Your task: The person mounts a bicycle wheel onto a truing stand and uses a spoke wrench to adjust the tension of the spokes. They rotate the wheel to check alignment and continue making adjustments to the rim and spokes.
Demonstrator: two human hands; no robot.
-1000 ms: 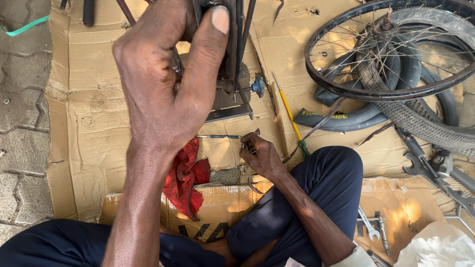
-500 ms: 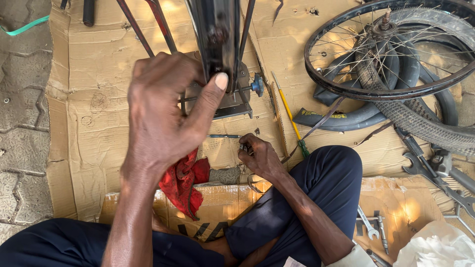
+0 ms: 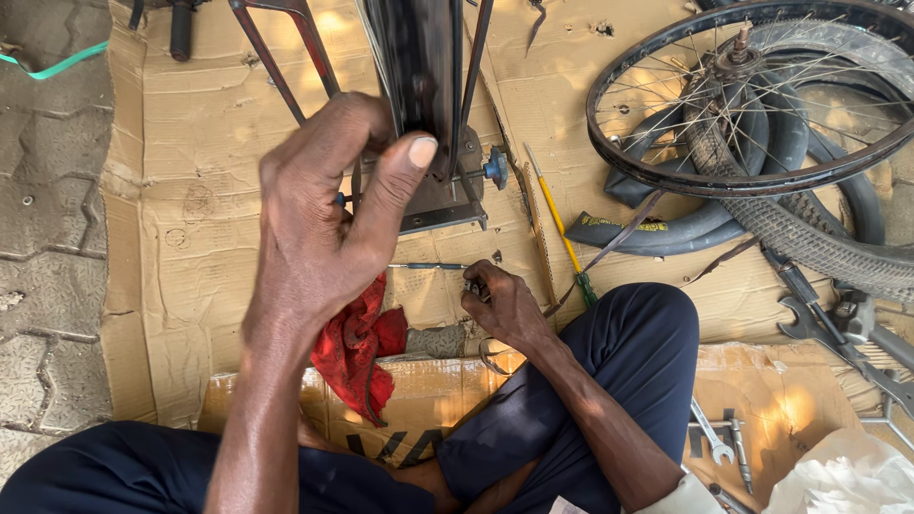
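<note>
My left hand point(image 3: 324, 219) is raised in front of me. Its fingers curl around the left side of a dark bicycle wheel point(image 3: 419, 67) that is seen edge-on, and the thumb presses on the wheel's face. The wheel stands upright in a metal stand with a grey bracket point(image 3: 443, 195) at its base. My right hand point(image 3: 505, 309) rests low on the cardboard point(image 3: 190, 238) by my knee. Its fingers are pinched at the end of a thin metal rod point(image 3: 428, 266) lying flat. A red rag point(image 3: 352, 352) lies just below my left wrist.
A bare spoked rim point(image 3: 724, 186) lies over black tyres point(image 3: 809, 238) at the right. A yellow-shafted screwdriver point(image 3: 557, 224) lies beside them. Large wrenches point(image 3: 819, 328), small spanners point(image 3: 709, 438) and a white bag point(image 3: 847, 476) sit at the lower right. Paving stones point(image 3: 48, 190) border the left.
My left hand has slid down the upright wheel toward me, thumb still against it. The right hand has stayed in place on the cardboard.
</note>
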